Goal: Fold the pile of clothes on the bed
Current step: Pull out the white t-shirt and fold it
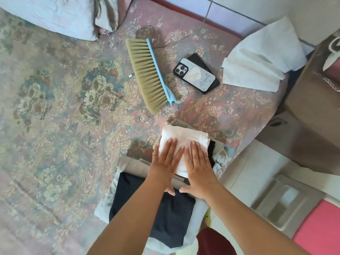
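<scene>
Both hands lie flat, fingers straight and spread, pressing a folded white garment: left hand on its left half, right hand on its right. The garment tops a stack of folded clothes near the bed's right edge. Beside it lies a folded dark garment. Farther up the floral bedspread: a brush, a phone.

Folded white garment atop beige and dark folded clothes, near bed edge.
</scene>
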The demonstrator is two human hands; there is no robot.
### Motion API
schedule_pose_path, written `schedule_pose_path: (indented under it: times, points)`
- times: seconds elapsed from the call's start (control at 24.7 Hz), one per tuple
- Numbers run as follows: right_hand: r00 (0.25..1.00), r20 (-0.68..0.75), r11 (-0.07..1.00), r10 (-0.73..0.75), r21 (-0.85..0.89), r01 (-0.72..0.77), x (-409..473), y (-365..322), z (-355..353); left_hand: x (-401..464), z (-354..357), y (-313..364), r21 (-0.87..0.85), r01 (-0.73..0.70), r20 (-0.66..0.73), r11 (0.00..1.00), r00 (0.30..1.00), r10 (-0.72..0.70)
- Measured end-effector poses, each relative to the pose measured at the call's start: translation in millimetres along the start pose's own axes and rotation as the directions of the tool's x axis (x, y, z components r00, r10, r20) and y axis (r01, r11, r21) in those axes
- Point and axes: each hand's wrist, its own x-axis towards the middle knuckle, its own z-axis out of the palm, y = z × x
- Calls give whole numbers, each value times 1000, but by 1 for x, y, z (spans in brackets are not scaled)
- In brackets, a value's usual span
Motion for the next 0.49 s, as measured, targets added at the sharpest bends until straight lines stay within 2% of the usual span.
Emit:
schedule_pose_path:
  times: [0.16,0.24,0.32,0.41,0.49]
  points:
    - [1000,-20,1000,17,-19,-17,0,3,-6,3,-5,0,-30,-12,-7,999,1000,11]
    - [998,-53,1000,22,-19,-23,-7,2,-17,-9,-10,-3,-175,-73,-128,982,991,51]
    - [997,-78,999,-6,-35,3,-18,-6,-34,-34,-8,-13,-336,-171,-312,926,948,62]
    - [983,-159,989,-87,-133,66,-31,-22,-50,-65,6,-28,-353,-162,-426,921,905,-4]
    - [966,-194,969,-173,-207,132,-44,-54,-59,-102,32,-45,-397,-40,-417,917,898,-142]
